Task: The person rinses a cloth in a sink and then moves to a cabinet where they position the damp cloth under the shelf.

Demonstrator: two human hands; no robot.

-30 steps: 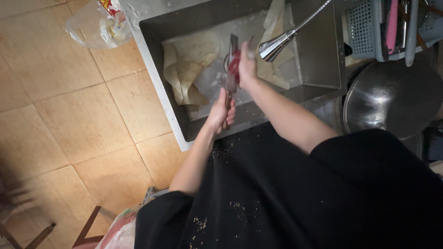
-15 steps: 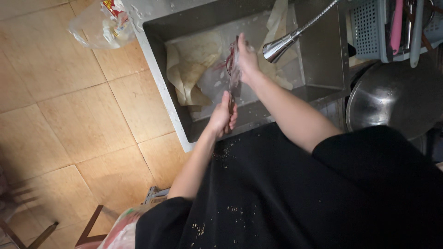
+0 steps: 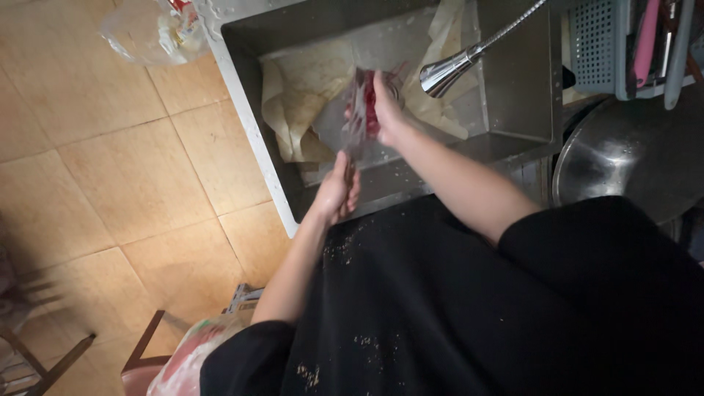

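Since the earlier frame the right hand [image 3: 386, 110] had drawn back slightly from the curved chrome faucet head [image 3: 446, 73], and the left hand [image 3: 337, 192] had stayed low at the near wall of the sink. To the left, a crumpled clear plastic bag [image 3: 150, 31] lay on the tan tiled floor [image 3: 95, 169]. The left hand was closed on the lower end of the clear, wet plastic wrapper with red contents [image 3: 361, 110], pulling it taut over the grey stainless steel sink [image 3: 253, 125]; this probably kept drips inside the basin. The right hand was clamped around the wrapper's upper part, just beside the faucet head, seemingly for rinsing. The wrapper looked thin, glossy and creased, with red showing through. Pale crumpled sheets [image 3: 301, 95] lined the basin. Further right sat a round steel pot lid [image 3: 623, 161] and a grey plastic basket [image 3: 609, 44].
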